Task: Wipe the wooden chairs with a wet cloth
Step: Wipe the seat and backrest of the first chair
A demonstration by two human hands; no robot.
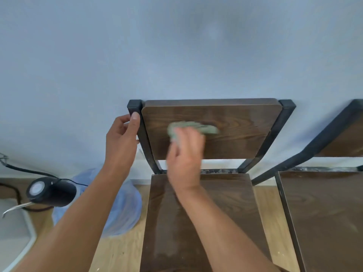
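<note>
R hand (184, 154) is pressing a crumpled green wet cloth (193, 128) onto the dark brown wooden chair backrest (235, 124), blurred mid-wipe. L hand (119, 142), just beside, is gripping the black metal frame post (135, 108). Step: backrest wipe; next prob. needs sweeping twd the right edge, then 2nd brown chair (324, 203) beyond R hand.

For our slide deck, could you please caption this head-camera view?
Right hand wipes the chair's wooden backrest with a green cloth while the left hand steadies the black frame post.
</note>
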